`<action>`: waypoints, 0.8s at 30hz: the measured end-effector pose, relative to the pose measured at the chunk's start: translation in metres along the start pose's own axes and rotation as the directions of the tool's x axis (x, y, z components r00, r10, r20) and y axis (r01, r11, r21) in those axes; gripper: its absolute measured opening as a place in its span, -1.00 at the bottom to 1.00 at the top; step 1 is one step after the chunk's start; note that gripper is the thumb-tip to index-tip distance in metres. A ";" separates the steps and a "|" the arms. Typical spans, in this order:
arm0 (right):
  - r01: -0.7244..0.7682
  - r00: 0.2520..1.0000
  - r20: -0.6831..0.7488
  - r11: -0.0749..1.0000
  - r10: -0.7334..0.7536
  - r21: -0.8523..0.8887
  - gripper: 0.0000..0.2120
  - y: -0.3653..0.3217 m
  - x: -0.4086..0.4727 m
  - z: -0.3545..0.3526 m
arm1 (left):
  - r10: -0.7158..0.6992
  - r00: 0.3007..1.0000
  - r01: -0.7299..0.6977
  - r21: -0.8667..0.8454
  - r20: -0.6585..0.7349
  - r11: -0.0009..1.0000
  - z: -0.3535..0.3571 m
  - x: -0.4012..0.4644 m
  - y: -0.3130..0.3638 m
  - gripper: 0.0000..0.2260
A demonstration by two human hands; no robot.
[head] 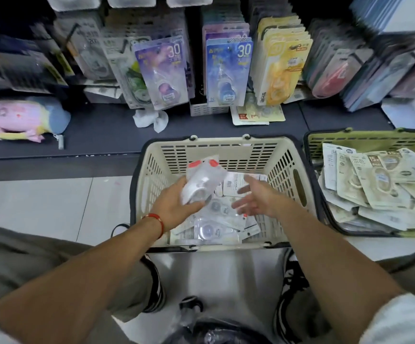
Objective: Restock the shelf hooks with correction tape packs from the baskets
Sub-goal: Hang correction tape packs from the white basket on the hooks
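Gathering stock is the step in hand: the left hand (176,203) grips a small stack of clear packs (202,181) with red corners, lifted just above the beige basket (285,167), while the right hand (256,198) hovers over the loose packs (216,224) in the basket's bottom, fingers spread and relaxed, holding nothing. More packs lie heaped in the green basket (365,140) to the right. Up on the shelf, the hooks (166,70) already carry purple, blue and yellow carded packs; which hook suits the clear ones I cannot tell, as the left rows are blurred. Next, I judge, the right hand should pick another pack or square the stack, then the holes at the card tops must be lined up and slid onto a matching hook without snagging.
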State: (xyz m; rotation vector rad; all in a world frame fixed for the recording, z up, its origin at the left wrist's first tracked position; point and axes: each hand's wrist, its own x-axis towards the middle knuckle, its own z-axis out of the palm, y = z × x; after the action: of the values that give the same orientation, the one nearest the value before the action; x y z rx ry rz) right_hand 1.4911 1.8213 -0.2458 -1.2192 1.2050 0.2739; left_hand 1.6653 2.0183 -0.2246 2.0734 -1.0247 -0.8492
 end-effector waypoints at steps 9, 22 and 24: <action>0.076 0.991 -0.011 0.643 -0.131 -0.762 -0.20 0.045 0.078 0.014 | -0.458 0.889 0.419 -0.423 0.011 0.804 0.009 -0.009 -0.040 -0.58; 0.267 0.954 0.085 0.678 -0.288 -0.685 -0.35 0.015 0.037 -0.033 | -0.482 0.872 0.435 -0.576 0.080 0.692 0.011 0.011 -0.001 -0.55; 0.320 0.934 0.110 0.657 -0.340 -0.683 -0.33 -0.003 0.009 -0.047 | -0.485 0.872 0.427 -0.597 0.072 0.679 0.010 0.008 -0.002 -0.53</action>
State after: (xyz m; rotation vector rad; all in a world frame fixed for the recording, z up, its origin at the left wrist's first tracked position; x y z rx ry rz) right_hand 1.4705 1.7784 -0.2451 -2.0865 0.8812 0.4603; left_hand 1.6623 2.0094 -0.2334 1.7842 -0.1069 -1.1331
